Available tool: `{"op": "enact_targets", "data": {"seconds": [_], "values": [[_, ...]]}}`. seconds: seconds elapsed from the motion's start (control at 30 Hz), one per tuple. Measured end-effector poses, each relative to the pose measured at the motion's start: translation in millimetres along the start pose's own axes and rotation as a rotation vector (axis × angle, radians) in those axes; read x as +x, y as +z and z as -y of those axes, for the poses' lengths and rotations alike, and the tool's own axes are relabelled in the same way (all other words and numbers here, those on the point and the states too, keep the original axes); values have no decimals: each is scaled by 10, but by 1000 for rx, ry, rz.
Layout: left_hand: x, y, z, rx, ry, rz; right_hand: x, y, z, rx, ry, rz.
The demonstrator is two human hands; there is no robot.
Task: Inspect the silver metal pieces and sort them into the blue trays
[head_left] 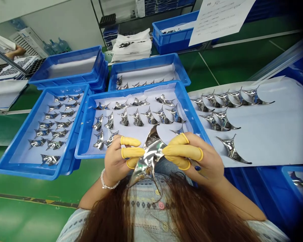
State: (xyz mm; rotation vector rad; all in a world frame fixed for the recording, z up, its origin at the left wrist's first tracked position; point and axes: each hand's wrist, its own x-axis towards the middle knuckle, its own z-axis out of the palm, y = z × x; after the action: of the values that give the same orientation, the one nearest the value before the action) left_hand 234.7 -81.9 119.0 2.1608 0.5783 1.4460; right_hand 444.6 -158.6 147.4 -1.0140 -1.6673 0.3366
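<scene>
While the left hand (116,159) is pinching it from nine o'clock and the right hand (199,158) from three, the part (149,158) is sitting between them, long axis running one to seven o'clock.

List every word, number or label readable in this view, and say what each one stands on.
Paper sheet, top right: several printed lines, too small and blurred to read.
Blue trays: no label or print visible.
Shiny metal part, held between the left hand and the right hand: no marking visible.
No legible text anywhere in this view.
</scene>
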Motion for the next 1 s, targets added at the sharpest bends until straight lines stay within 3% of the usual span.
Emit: {"op": "enact_targets", "data": {"seconds": [0.47, 0.67, 0.77, 0.9, 1.0], "values": [[6, -27, -12, -10, 6, 14, -30, -1, -3, -16, 3, 10], [21, 7, 44, -121, -137, 95, -34, 25, -65, -47, 28, 111], [40, -29, 192, -32, -287, 219, -46, 70, -207, -224, 239, 161], [50, -221, 478, 181, -443, 276, -66, 35, -503, -649, 747, 305], [46, -431, 653, 328, -508, 273, -86, -45, -701, -833, 904, 478]]}}
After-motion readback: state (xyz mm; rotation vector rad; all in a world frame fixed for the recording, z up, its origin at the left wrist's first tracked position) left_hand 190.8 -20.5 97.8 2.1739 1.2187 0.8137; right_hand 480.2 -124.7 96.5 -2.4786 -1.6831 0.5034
